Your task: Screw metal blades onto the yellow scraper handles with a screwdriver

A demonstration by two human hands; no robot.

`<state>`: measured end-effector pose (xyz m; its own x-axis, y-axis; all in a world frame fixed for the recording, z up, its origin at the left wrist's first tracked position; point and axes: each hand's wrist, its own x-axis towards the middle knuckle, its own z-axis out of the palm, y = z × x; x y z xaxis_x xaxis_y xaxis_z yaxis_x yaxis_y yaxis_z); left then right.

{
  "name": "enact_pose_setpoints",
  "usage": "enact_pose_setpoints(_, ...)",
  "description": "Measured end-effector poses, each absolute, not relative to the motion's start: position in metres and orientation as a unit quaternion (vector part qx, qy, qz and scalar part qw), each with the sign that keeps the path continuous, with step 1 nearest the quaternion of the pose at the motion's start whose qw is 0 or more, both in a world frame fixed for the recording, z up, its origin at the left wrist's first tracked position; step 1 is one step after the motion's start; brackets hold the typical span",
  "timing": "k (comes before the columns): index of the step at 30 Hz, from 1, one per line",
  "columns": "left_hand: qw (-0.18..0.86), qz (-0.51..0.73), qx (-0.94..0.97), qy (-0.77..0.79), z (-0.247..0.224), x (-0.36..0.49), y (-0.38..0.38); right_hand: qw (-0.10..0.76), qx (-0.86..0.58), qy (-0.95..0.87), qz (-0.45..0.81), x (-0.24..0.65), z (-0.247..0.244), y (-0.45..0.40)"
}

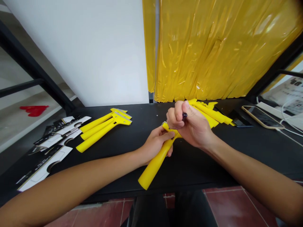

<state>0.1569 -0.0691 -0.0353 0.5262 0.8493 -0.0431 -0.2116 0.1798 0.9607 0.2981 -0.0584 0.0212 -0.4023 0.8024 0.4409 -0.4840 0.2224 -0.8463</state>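
My left hand (157, 142) is closed around the neck of a yellow scraper (155, 165), whose wide handle slants down toward the front edge of the black table. My right hand (193, 126) is a fist just above the scraper's head and covers most of it. From that fist pokes the dark rounded end of a dark-handled tool (185, 115); its other end is hidden. To the left lie several yellow scrapers (100, 127) with metal-edged heads, side by side. Behind my right hand is a pile of yellow scraper pieces (213, 114), partly covered.
Black-and-white cards (50, 143) with cut-outs are heaped at the table's left. On the right lie a phone (262, 117) with a white cable and a dark flat object (241, 123). A yellow plastic curtain (213, 53) and a white panel (104, 53) stand behind the table.
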Motion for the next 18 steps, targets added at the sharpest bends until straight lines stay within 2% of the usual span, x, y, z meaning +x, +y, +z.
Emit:
enact_pose_setpoints(5, 0.736, 0.317, 0.531, 0.277, -0.032, 0.154, -0.068, 0.554, -0.164, -0.543, 0.609, 0.301, 0.025, -0.061)
enact_pose_setpoints(9, 0.745, 0.287, 0.547, 0.251, -0.032, 0.154, -0.069, 0.542, -0.167, -0.549, 0.613, 0.308, 0.026, -0.060)
enact_pose_setpoints(14, 0.745, 0.298, 0.536, 0.263, -0.031, 0.153, -0.069, 0.512, -0.146, -0.577, 0.620, 0.308, 0.025, -0.058)
enact_pose_setpoints(18, 0.737, 0.321, 0.528, 0.275, -0.033, 0.154, -0.069, 0.555, -0.160, -0.551, 0.602, 0.307, 0.025, -0.054)
